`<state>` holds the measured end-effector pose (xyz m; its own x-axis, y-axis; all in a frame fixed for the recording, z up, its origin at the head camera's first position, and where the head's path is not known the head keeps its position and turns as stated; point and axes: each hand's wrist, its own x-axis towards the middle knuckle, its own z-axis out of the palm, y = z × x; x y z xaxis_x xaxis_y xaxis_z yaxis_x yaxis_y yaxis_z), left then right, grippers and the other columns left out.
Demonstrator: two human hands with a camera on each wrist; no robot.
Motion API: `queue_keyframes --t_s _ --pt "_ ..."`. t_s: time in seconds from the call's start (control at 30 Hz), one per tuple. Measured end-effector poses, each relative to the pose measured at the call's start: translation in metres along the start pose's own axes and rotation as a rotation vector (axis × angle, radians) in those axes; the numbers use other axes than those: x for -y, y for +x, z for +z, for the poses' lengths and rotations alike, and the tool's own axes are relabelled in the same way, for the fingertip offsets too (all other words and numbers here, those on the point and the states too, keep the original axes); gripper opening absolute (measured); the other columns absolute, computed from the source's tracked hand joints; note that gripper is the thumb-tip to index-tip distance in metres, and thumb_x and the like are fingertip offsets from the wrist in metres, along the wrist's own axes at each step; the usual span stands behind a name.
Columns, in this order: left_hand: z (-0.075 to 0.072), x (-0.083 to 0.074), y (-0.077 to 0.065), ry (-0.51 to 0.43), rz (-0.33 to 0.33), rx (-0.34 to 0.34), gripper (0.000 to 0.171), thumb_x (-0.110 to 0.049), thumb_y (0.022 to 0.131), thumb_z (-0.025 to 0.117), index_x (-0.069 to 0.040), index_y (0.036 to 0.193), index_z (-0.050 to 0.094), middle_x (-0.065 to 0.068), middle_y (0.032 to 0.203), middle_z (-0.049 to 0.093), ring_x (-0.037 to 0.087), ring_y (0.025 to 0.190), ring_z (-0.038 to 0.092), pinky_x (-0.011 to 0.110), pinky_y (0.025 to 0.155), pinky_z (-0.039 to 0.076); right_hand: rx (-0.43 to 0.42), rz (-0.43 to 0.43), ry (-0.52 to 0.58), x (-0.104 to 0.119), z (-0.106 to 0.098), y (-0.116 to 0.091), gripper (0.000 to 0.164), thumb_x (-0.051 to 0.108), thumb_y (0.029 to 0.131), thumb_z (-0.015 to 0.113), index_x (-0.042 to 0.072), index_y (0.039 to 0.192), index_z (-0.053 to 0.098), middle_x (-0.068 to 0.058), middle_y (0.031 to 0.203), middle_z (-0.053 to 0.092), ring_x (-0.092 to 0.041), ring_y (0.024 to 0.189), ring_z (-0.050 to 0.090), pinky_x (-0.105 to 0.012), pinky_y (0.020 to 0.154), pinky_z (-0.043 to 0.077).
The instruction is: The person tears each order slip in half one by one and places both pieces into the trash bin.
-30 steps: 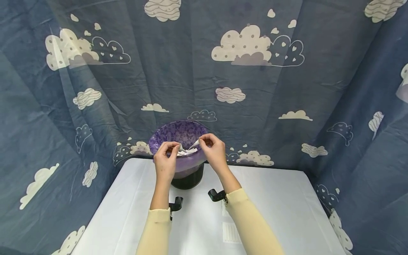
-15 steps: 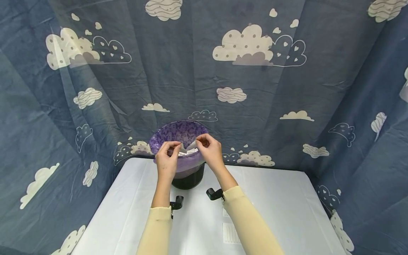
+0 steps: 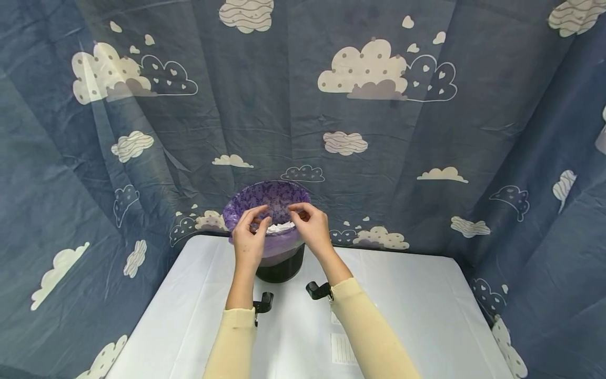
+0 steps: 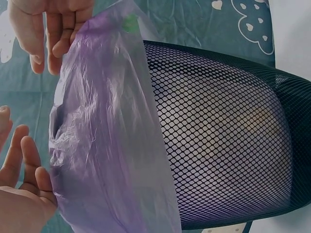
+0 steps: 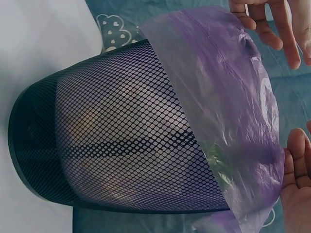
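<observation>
Hidden: near rim hides the lower part of the white scraps (image 3: 280, 228); can't make out count or shape. Bin contents are a pale blur through the mesh. Both hands run out of frame in the wrist views. Printed sheet (image 3: 343, 348) at 5 o'clock of the bin, partly under the right sleeve (image 3: 376, 329).
Change: half a second ago each hand pinched a white piece; now a gap shows between thumb and fingers on both. Hands about where they were.
Scraps: inside the bin (image 3: 279, 269), toward 6 o'clock of its mouth.
Left hand (image 3: 248, 239): 7 o'clock of the mouth, fingers loosely bent, spread from thumb.
Right hand (image 3: 312, 226): 4 o'clock, fingers bent, thumb apart. Can't tell whether either hand touches the purple bag (image 4: 107, 121).
Bin axis: upright on the bench (image 3: 407, 310), mouth up; head view runs 5 to 11 o'clock, mouth at 11. Left wrist view: mouth 9, base 3. Right wrist view: reversed.
Bag: lines bin, folded over rim.
</observation>
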<state>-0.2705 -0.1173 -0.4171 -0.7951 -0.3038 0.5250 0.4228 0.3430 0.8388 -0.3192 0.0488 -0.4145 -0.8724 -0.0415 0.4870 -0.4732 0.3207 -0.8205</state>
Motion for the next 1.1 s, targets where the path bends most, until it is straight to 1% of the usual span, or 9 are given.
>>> queue_keyframes --t_s 0.17,0.33,0.47,0.53,0.7,0.87,1.0,1.1 --pt "0.003 -0.002 -0.001 -0.006 0.009 -0.004 0.031 -0.015 0.098 0.077 -0.016 0.129 0.075 0.007 0.126 0.074 0.022 0.099 0.066 0.020 0.077 0.045 -0.016 -0.009 0.019 0.002 -0.006 -0.002 0.014 0.010 0.100 0.071 0.007 0.110 0.080 -0.010 0.104 0.080 -0.011 0.078 0.065 -0.020 0.071 0.050" --pt "0.005 -0.005 -0.004 -0.010 0.010 0.006 0.031 -0.016 0.098 0.077 -0.017 0.128 0.075 0.005 0.126 0.074 0.021 0.099 0.066 0.023 0.079 0.046 -0.038 -0.005 0.037 0.003 -0.013 -0.004 0.014 0.009 0.100 0.070 0.007 0.109 0.079 -0.011 0.103 0.080 -0.010 0.079 0.066 -0.018 0.071 0.051" --pt "0.007 -0.010 -0.009 -0.019 0.008 0.015 0.031 -0.016 0.097 0.078 -0.018 0.128 0.075 0.004 0.127 0.073 0.021 0.100 0.066 0.027 0.083 0.047 -0.055 0.000 0.051 0.004 -0.021 -0.008 0.014 0.008 0.100 0.070 0.004 0.110 0.079 -0.012 0.103 0.080 -0.013 0.082 0.066 -0.017 0.071 0.050" --pt "0.007 -0.013 -0.012 -0.030 0.005 0.024 0.031 -0.016 0.098 0.077 -0.018 0.129 0.075 0.007 0.128 0.073 0.019 0.100 0.064 0.029 0.085 0.047 -0.067 -0.004 0.055 0.005 -0.028 -0.011 0.014 0.007 0.100 0.070 0.002 0.111 0.078 -0.013 0.104 0.080 -0.015 0.083 0.066 -0.017 0.072 0.050" --pt "0.011 -0.019 -0.023 -0.054 0.009 0.048 0.030 -0.017 0.099 0.077 -0.017 0.129 0.074 0.010 0.128 0.073 0.014 0.100 0.062 0.031 0.088 0.047 -0.098 -0.002 0.065 0.006 -0.046 -0.023 0.015 0.005 0.099 0.070 0.002 0.111 0.078 -0.014 0.104 0.079 -0.018 0.084 0.068 -0.018 0.072 0.051" --pt "0.018 -0.021 -0.038 -0.087 0.040 0.069 0.030 -0.018 0.097 0.078 -0.016 0.127 0.074 0.006 0.124 0.074 0.014 0.098 0.063 0.027 0.087 0.048 -0.128 0.031 0.054 -0.001 -0.061 -0.044 0.015 0.004 0.099 0.072 0.004 0.112 0.078 -0.015 0.107 0.079 -0.018 0.087 0.069 -0.016 0.075 0.051" --pt "0.024 -0.021 -0.051 -0.120 0.048 0.090 0.031 -0.018 0.096 0.079 -0.017 0.127 0.075 0.007 0.122 0.074 0.015 0.096 0.062 0.026 0.084 0.049 -0.153 0.074 0.053 -0.009 -0.070 -0.060 0.016 0.005 0.099 0.072 0.004 0.113 0.077 -0.015 0.110 0.077 -0.012 0.089 0.068 -0.014 0.077 0.052" --pt "0.030 -0.020 -0.059 -0.136 0.047 0.103 0.033 -0.019 0.095 0.080 -0.015 0.127 0.075 0.008 0.122 0.074 0.014 0.096 0.063 0.027 0.083 0.051 -0.169 0.081 0.055 -0.015 -0.078 -0.069 0.015 0.005 0.099 0.072 0.005 0.113 0.077 -0.013 0.109 0.078 -0.006 0.088 0.067 -0.013 0.078 0.052"
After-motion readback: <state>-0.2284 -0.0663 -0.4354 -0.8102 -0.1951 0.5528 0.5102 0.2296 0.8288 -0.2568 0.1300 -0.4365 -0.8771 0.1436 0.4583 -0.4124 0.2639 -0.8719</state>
